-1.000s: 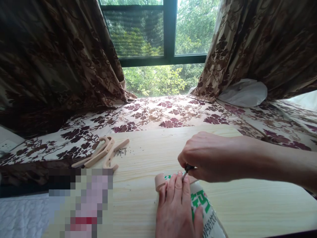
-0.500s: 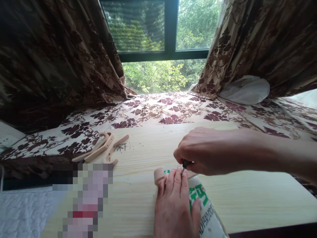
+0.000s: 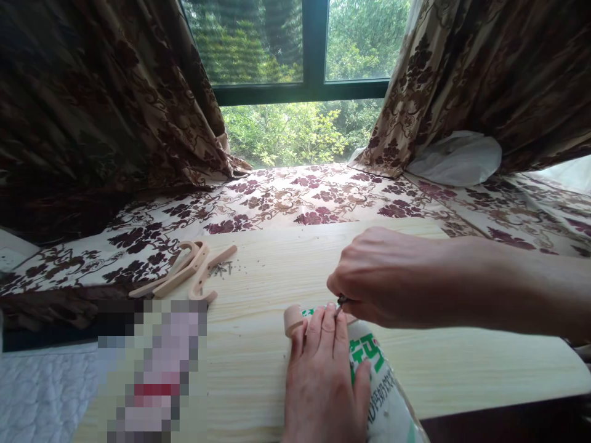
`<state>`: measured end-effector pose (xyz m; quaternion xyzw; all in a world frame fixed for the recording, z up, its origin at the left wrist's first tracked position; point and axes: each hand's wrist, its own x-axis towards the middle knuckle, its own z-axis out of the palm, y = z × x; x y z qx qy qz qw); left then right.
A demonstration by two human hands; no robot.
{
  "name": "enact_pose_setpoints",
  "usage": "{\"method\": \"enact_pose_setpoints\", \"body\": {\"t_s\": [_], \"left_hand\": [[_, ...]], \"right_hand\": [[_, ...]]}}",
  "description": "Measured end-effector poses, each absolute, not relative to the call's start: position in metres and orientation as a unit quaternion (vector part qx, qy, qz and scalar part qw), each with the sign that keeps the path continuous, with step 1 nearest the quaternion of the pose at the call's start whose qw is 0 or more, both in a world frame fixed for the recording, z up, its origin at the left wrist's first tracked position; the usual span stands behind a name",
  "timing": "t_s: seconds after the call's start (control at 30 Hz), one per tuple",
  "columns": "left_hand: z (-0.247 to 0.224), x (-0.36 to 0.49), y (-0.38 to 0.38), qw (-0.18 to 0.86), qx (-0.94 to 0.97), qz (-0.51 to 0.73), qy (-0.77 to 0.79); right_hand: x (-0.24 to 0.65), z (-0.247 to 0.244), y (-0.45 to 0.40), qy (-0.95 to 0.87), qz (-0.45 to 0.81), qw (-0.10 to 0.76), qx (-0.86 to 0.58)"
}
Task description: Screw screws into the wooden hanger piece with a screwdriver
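My left hand presses down on a light wooden hook, its fingers laid close together across the piece and its thumb apart. The hook's rounded end shows left of my fingers; most of the rest is covered. Beneath it lies a white printed package with green and black lettering. My right hand comes in from the right, closed round a screwdriver. Only a bit of dark handle and thin metal shaft show. Its tip meets the work beside my left fingertips, where the contact is hidden.
Several more wooden hooks lie at the board's left, beside a small pile of screws. The pale wooden board stands before a flower-patterned cloth. A translucent bag rests by the right curtain. A blurred patch covers the lower left.
The view has tilted down slightly, so the scene sits a little higher. My right hand has turned a little about the screwdriver, hiding more of its handle. My left hand stays on the hook.
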<state>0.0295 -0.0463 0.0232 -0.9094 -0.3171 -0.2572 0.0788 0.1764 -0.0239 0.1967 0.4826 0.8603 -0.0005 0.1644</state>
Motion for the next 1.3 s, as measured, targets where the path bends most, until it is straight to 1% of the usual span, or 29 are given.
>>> {"method": "enact_pose_setpoints", "body": {"t_s": [0.1, 0.27, 0.37, 0.53, 0.8, 1.03, 1.1, 1.17, 1.3], "left_hand": [[0.022, 0.032, -0.048, 0.073, -0.906, -0.264, -0.323], [0.023, 0.031, -0.049, 0.062, -0.906, -0.254, -0.332], [0.024, 0.03, -0.049, 0.057, -0.908, -0.25, -0.331], [0.022, 0.03, -0.048, 0.056, -0.907, -0.252, -0.332], [0.022, 0.031, -0.049, 0.051, -0.91, -0.244, -0.332], [0.02, 0.031, -0.049, 0.046, -0.908, -0.253, -0.33], [0.021, 0.03, -0.049, 0.046, -0.909, -0.25, -0.331], [0.022, 0.029, -0.049, 0.049, -0.916, -0.238, -0.319], [0.024, 0.027, -0.048, 0.048, -0.921, -0.226, -0.312]], "right_hand": [[0.177, 0.199, -0.025, 0.841, -0.002, 0.167, 0.515], [0.179, 0.205, -0.025, 0.864, -0.022, 0.181, 0.468], [0.177, 0.202, -0.022, 0.86, -0.022, 0.183, 0.475], [0.183, 0.196, -0.018, 0.841, -0.029, 0.147, 0.519], [0.193, 0.198, -0.02, 0.859, -0.074, 0.129, 0.49], [0.19, 0.193, -0.016, 0.824, -0.114, 0.099, 0.547], [0.192, 0.194, -0.017, 0.828, -0.116, 0.088, 0.542], [0.195, 0.196, -0.018, 0.843, -0.102, 0.094, 0.519], [0.195, 0.199, -0.019, 0.853, -0.075, 0.137, 0.498]]}}
